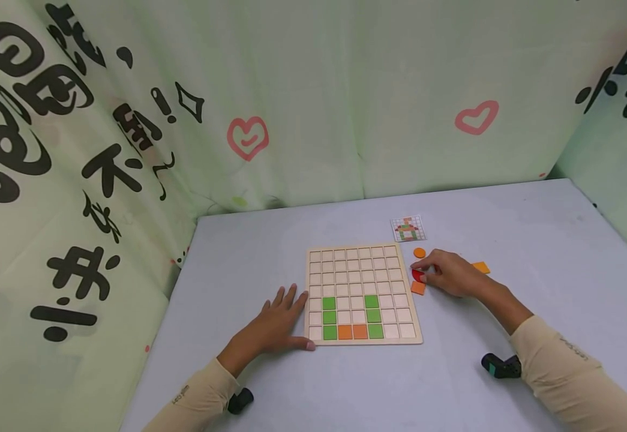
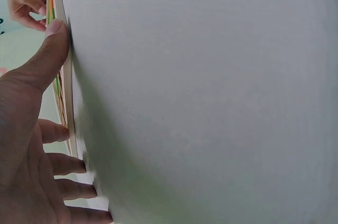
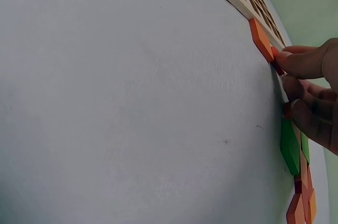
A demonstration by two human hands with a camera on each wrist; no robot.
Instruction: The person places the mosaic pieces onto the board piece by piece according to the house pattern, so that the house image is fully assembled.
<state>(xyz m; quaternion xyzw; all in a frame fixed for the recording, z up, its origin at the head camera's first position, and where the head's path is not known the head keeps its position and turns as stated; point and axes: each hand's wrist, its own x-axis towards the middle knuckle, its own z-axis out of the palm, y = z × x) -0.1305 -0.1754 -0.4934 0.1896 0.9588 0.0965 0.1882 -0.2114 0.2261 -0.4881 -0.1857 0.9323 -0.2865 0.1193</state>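
A wooden grid board (image 1: 313, 264) lies on the table. Green squares (image 1: 329, 317) form two columns in its lower rows, with two orange squares (image 1: 344, 332) between them along the bottom row. My left hand (image 1: 278, 324) rests spread against the board's left edge, its thumb (image 2: 50, 49) at the near corner. Just off the board's right side, my right hand (image 1: 450, 273) pinches a red piece (image 1: 417, 275) with a rounded edge between thumb and fingertips. An orange square (image 1: 418, 288) lies close in front of the red piece, and an orange disc (image 1: 419, 252) behind it.
A small pattern card (image 1: 408, 228) lies beyond the board's far right corner. An orange piece (image 1: 481, 267) shows behind my right hand. In the right wrist view, a green piece (image 3: 289, 147) and several red and orange ones lie under that hand. A curtain (image 1: 356, 108) hangs behind the table.
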